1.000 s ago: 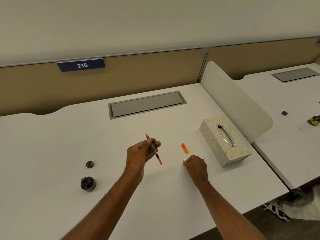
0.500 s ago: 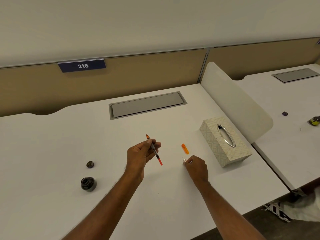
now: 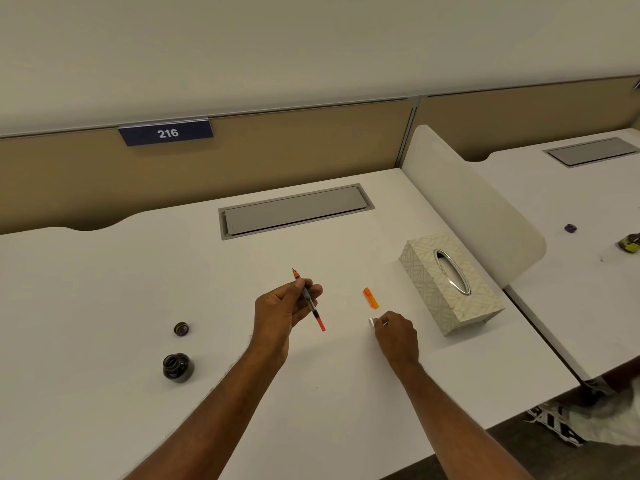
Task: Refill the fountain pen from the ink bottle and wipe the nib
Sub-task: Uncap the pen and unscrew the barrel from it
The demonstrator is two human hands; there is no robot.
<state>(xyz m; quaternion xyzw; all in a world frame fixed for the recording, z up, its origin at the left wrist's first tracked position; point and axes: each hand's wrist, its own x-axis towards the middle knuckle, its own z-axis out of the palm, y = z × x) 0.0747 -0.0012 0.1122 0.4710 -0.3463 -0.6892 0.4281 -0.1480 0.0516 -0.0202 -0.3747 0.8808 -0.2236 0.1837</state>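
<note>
My left hand grips the fountain pen over the middle of the white desk, its nib pointing away and up, its red end toward me. To the right, my right hand rests on the desk and pinches a small white piece, perhaps tissue. An orange pen part lies just beyond that hand. At the front left stands the open dark ink bottle, with its cap lying a little behind it.
A patterned tissue box stands at the right, against a rounded white divider. A grey cable hatch is set into the desk's back. The neighbouring desk at the right holds a few small objects. The desk's front edge runs close below my forearms.
</note>
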